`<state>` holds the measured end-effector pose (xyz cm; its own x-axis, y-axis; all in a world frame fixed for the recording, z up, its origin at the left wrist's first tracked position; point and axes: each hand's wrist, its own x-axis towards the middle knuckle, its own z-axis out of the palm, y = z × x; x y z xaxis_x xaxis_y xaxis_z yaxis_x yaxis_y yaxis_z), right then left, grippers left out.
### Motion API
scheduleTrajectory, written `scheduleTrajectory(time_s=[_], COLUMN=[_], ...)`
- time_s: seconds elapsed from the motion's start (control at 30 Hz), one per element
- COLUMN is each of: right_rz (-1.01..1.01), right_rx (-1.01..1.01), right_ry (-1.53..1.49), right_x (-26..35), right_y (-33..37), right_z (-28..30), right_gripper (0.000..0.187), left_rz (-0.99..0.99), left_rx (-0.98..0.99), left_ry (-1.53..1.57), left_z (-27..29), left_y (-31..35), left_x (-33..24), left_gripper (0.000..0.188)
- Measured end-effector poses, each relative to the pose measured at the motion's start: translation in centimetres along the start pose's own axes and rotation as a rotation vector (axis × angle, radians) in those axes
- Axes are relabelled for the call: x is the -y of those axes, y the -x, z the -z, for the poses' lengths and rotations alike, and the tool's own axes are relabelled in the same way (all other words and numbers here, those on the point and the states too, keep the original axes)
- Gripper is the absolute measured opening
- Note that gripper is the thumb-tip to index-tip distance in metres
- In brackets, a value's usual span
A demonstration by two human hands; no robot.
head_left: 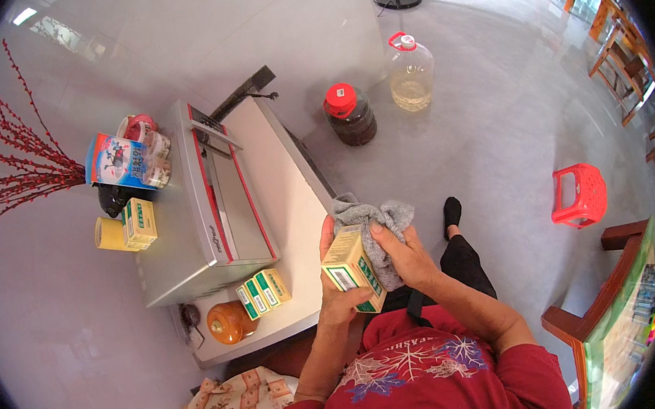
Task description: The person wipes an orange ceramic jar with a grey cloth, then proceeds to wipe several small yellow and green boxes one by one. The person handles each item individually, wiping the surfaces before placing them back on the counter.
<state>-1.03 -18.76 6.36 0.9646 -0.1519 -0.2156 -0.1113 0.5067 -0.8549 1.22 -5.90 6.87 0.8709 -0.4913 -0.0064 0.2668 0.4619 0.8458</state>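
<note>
A yellow and green carton (340,256) is gripped in my left hand (341,299), fingers wrapped round its side and lower end. My right hand (406,256) is closed on a grey cloth (382,258), which it presses against the carton's right side. Both hands are in front of my body, just past the edge of the white tabletop (283,179). Several similar yellow and green cartons (264,292) stand together on that tabletop beside a round orange-brown jar (229,323).
A silver disinfection cabinet (192,238) stands on the table, with a carton (139,223), a yellow tin (110,235), a blue packet (116,159) and red-berried branches (25,170) on top. On the floor are a red-lidded jar (351,118), a clear jug (412,78) and a red stool (579,195).
</note>
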Motion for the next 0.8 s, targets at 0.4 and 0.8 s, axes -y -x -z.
scheduleTrajectory(time_s=[0.4, 0.8], right_rz=[0.601, 0.531], right_rx=[0.134, -0.106], right_ry=[1.033, 0.730], right_x=[-2.8, -2.6], right_y=[3.6, -2.6], right_z=[1.0, 1.1], right_gripper=[0.056, 0.037], left_rz=[0.099, 0.122], left_rx=[-0.365, -0.109], left_ry=[0.231, 0.004], left_z=[4.0, 1.9], left_y=[-0.1, 1.4], left_x=[3.0, 2.8], left_gripper=[0.066, 0.081])
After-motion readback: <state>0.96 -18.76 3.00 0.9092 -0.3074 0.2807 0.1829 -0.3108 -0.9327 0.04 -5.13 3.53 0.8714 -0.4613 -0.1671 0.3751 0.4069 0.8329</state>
